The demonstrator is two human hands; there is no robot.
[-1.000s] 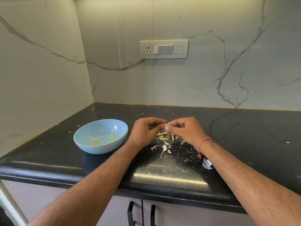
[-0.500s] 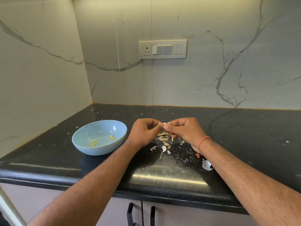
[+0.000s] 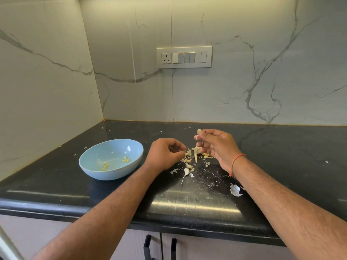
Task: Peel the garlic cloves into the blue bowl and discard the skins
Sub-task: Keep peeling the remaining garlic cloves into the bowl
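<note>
The blue bowl sits on the black counter at the left, with a few yellowish peeled cloves inside. Just right of the bowl, my left hand has its fingers curled and pinches a small pale garlic clove at the fingertips. My right hand is raised a little higher and further back. It pinches a scrap of garlic skin with thin threads hanging from it. A pile of skins and garlic pieces lies on the counter between and below the two hands.
A larger white skin lies beside my right forearm, and small flakes dot the counter. Marble walls close off the back and left. A switch panel is on the back wall. Cabinet handles show under the front edge.
My hands, which were joined on one garlic piece, have pulled apart. The right hand rose up and back with a scrap of skin, and the left hand stayed low.
</note>
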